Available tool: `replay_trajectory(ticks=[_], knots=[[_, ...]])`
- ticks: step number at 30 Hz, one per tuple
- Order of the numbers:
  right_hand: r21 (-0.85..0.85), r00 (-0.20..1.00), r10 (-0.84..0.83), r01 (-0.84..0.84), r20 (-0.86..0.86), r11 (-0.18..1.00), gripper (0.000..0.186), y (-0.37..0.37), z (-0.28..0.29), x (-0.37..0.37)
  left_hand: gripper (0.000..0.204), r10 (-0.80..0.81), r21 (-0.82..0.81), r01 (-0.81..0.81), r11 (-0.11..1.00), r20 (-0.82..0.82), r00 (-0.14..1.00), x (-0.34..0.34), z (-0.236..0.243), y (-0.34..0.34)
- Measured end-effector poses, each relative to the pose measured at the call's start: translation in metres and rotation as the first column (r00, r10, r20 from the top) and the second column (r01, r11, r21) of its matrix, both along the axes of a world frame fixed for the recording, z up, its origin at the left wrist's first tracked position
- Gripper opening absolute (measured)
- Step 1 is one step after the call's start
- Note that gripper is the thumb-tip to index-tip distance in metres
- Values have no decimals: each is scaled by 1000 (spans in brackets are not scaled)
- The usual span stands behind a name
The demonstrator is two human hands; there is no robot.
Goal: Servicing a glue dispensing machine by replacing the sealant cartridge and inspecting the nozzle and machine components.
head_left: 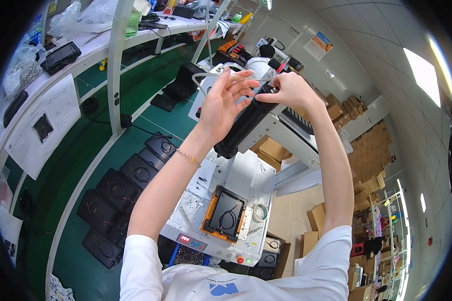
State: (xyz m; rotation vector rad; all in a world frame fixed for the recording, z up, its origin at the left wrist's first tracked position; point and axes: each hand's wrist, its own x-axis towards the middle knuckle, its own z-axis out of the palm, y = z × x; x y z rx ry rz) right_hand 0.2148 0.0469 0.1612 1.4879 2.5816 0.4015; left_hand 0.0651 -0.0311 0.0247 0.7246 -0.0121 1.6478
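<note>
Raised over the white bench machine, both my hands are at the top of a tilted black cylinder. My right hand is closed at its upper end, thumb and fingers round a small fitting there that they partly hide. My left hand is just left of it, palm turned up, fingers apart and slightly bent. A clear tube runs behind those fingers toward the fitting. On the machine's bed below, an orange fixture holds a black rectangular casing with a coiled cable on it.
A tape roll lies right of the fixture. The machine's front carries a control panel and a red button. Several black casings lie on the green bench at left. Cardboard boxes stand behind the machine. A metal post rises at left.
</note>
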Motion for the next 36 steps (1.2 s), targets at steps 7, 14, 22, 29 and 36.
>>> replay_trajectory(ticks=[7, 14, 22, 29, 36], knots=[[-185, 868, 318, -408, -382, 894, 63, 14, -9, 27, 48, -12, -17, 13, 1000, 33, 999, -8, 5, 2], [-32, 975, 128, -136, -182, 990, 67, -3, -4, 13, 51, -35, 3, 35, 999, 62, 997, -10, 3, 7], [-169, 911, 272, -335, -311, 927, 50, 5, -5, 21, 51, -68, 46, 63, 997, 112, 991, -13, 5, 12], [-190, 855, 327, -427, -404, 884, 61, -4, -10, 29, 52, -119, 71, 107, 992, 178, 977, -12, 7, 16], [397, 821, 571, -519, -16, 757, 57, -72, -14, 43, 48, -127, -19, 134, 991, 231, 965, -13, -7, 8]])
